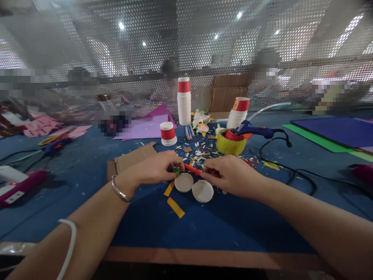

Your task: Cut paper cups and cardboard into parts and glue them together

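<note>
My right hand (229, 175) is closed with the fingers pinching a slim orange-red stick, seemingly a marker (192, 169). The marker's far end points left and reaches the fingertips of my left hand (161, 167). Curled fingers and thumb of that hand close around a small green paper piece (176, 170), partly hidden by them. Just below the hands lie two shallow white round cup bottoms, a left one (183, 182) and a right one (203, 191). An orange paper strip (176, 207) rests nearer to me, with another partly under the left cup bottom.
Corrugated cardboard (135, 157) lies behind my left hand. Paper scraps (201, 149) litter the middle. Beyond stand a red-and-white cup (168, 134), a tall cup stack (184, 103) and a yellow tape roll (230, 144) with a blue glue gun (256, 130), its black cord trailing right.
</note>
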`<state>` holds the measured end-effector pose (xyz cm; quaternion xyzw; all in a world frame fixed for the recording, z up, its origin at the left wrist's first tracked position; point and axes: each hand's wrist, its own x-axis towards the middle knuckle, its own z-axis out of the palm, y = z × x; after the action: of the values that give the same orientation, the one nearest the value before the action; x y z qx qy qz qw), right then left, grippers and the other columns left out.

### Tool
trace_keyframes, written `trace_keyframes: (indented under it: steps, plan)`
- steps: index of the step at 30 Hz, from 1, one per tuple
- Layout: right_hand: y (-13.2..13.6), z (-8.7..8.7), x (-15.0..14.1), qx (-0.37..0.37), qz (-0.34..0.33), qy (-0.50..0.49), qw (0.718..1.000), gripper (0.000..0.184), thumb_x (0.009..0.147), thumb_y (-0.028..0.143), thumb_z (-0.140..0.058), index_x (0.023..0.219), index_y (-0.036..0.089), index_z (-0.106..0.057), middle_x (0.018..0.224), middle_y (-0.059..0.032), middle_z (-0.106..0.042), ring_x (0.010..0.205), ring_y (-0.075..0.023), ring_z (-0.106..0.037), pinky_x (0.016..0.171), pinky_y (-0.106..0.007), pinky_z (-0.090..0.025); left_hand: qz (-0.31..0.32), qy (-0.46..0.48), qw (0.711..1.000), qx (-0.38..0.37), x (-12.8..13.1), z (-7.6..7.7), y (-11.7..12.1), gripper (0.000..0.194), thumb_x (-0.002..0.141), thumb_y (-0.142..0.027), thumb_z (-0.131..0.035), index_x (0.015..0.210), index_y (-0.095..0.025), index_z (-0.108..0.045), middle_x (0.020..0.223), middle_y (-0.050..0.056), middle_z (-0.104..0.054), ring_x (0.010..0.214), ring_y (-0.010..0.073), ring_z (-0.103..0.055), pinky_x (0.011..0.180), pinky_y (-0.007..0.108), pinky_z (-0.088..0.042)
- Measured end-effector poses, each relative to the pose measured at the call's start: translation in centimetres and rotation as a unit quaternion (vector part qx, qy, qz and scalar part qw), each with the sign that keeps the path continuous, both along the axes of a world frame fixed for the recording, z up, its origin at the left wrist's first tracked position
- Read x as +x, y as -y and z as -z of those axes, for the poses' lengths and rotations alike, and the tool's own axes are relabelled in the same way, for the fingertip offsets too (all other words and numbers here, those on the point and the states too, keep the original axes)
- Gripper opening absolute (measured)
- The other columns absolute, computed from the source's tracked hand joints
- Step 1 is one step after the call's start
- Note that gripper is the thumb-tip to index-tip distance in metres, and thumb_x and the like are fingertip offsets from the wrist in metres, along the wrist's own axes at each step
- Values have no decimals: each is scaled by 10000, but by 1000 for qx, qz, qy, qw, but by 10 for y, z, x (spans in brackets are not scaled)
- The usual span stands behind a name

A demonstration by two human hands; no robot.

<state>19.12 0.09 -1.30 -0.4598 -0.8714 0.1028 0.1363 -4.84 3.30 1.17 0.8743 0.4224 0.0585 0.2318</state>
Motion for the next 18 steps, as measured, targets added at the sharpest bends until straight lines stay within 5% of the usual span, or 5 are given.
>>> trace_keyframes:
  steps: [10, 14, 18]
  plan:
    - [1, -5, 0, -7, 3, -8, 1000, 262, 926, 297, -535, 684, 198, -511, 615, 12, -583, 546, -114, -494, 525, -264, -240, -32, 36, 998, 51, 1, 14, -16, 244, 731, -95, -570, 941, -166, -671, 942, 71, -661, 797, 191, -598, 689, 299, -450]
    - [1, -3, 1, -9, 2, -13, 1000, 271, 935, 314, -525, 691, 196, -515, 627, 6, -593, 558, -117, -505, 528, -263, -251, -91, 106, 984, 110, -3, 17, -21, 345, 774, -112, -555, 1102, -165, -649, 1082, 106, -667, 835, 189, -628, 741, 320, -488]
    - [0, -3, 1, -12, 3, -12, 1000, 265, 930, 325, -527, 697, 198, -513, 626, 8, -598, 563, -120, -506, 528, -264, -247, -169, 114, 956, 213, -13, 5, -22, 258, 819, -137, -539, 1032, -183, -676, 1081, 76, -710, 869, 193, -647, 811, 330, -498]
